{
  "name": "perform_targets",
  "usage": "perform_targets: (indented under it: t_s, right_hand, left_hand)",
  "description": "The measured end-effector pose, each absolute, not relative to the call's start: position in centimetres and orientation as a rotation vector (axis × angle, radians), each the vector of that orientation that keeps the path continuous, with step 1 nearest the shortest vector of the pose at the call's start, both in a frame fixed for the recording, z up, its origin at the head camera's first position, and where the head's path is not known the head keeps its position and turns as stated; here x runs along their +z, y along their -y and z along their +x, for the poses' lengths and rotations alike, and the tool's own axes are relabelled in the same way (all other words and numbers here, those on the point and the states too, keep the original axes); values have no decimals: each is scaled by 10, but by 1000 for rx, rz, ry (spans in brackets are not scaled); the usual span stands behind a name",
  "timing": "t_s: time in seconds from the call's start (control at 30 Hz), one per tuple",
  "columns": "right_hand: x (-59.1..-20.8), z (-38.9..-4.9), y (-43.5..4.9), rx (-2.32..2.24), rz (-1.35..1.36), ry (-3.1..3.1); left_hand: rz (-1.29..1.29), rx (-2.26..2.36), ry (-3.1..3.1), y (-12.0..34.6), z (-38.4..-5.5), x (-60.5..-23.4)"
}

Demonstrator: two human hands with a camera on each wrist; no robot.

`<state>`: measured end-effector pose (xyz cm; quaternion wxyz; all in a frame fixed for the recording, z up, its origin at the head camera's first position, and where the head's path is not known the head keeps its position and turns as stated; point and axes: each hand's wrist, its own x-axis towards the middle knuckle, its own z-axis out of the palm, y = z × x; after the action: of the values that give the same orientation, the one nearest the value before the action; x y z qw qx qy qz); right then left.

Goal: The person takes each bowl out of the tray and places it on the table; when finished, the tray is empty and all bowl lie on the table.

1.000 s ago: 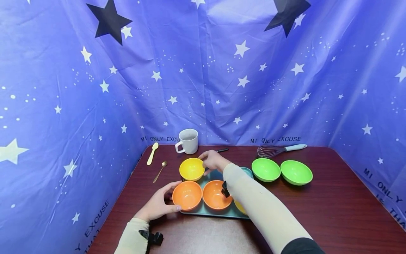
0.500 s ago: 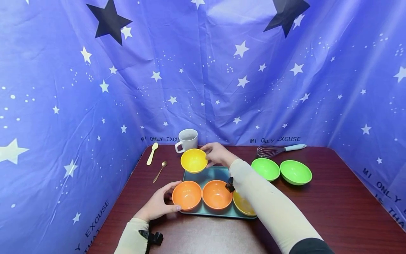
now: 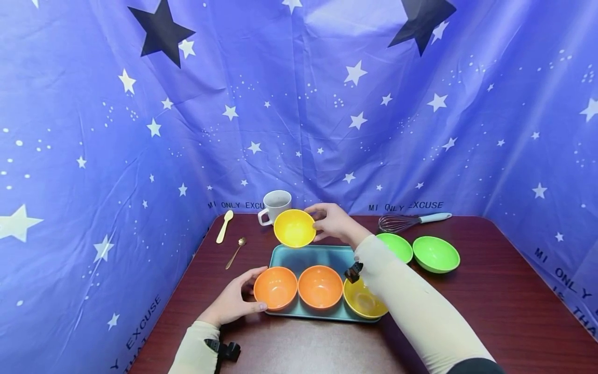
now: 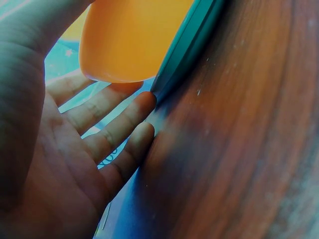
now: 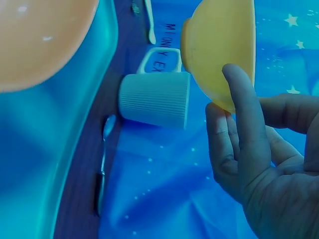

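Note:
A yellow bowl (image 3: 295,228) is raised above the back of the teal tray (image 3: 280,254). My right hand (image 3: 334,222) pinches its right side, thumb on the outer wall in the right wrist view. On the tray's front left sits an orange bowl (image 3: 275,289), and my left hand (image 3: 235,297) rests at its left side, fingers fairly straight and spread. In the left wrist view the fingertips (image 4: 145,102) lie against the bowl's lower wall and the tray edge. Beside it stand a second orange bowl (image 3: 320,287) and another yellow bowl (image 3: 363,299), partly hidden by the right sleeve.
Behind the raised bowl stands a white mug (image 3: 276,201). A pale spoon (image 3: 225,227) and a small gold spoon (image 3: 235,253) lie at left. Two green bowls, the nearer overlapped by my sleeve and the other green bowl (image 3: 436,254), sit right, below a whisk (image 3: 413,221).
My right hand has lifted the yellow bowl off the tray's back left, moving it up and slightly right. More of the front yellow bowl shows now. My left hand has stayed put.

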<state>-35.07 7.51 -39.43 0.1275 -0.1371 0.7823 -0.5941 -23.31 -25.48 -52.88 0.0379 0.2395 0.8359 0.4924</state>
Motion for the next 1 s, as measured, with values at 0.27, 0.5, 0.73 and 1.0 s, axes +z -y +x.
perform_targets:
  t_s: [0.27, 0.5, 0.73, 1.0]
  right_hand:
    - [-383, -334, -102, -1793, -467, -2267]
    - [-378, -323, -128, -1872, -463, -2248]
    - [-376, -310, -157, -1905, -437, -2281]
    - [-378, -297, -190, -1926, -445, -2321]
  left_hand:
    - [737, 1504, -2580, 255, -235, -532]
    - [736, 1511, -2578, 255, -235, -533]
    - [699, 1515, -2560, 254, -233, -531]
    - [683, 1511, -2563, 253, -233, -530]
